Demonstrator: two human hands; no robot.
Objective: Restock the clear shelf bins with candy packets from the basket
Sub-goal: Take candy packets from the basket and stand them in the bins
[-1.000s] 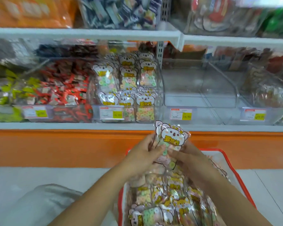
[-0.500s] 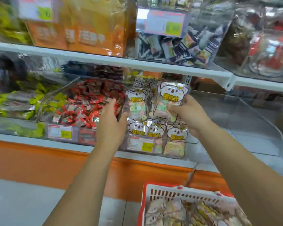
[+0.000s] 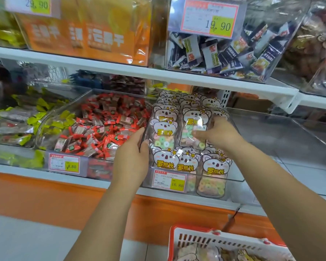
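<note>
On the middle shelf, a clear bin (image 3: 231, 178) stands packed with upright koala-print candy packets (image 3: 215, 169), ring sweets showing through their clear fronts. Both hands are at this bin. The right hand (image 3: 217, 134) reaches in from the right, its grip closed on one candy packet (image 3: 193, 127): the thumb lies across the packet's front near its lower half, and the fingers wrap behind it, out of sight. That packet stands upright in the bin's second row, just right of a neighbouring packet (image 3: 165, 132) and behind the near row. The left hand (image 3: 132, 161) rests against the bin's left wall, fingers flat and together, thumb at the edge of that neighbouring packet; it grips nothing that I can see. A yellow-and-white price tag (image 3: 169, 180) is fixed to the bin's near face. Left of this bin sits another bin of red-wrapped sweets (image 3: 104, 129), and farther left a bin of yellow-green packets (image 3: 17, 121). To the right, an empty clear bin (image 3: 282, 132). Nearest of all, at the lower right, a red-rimmed white basket (image 3: 224, 240) holds more of the same koala packets.
</note>
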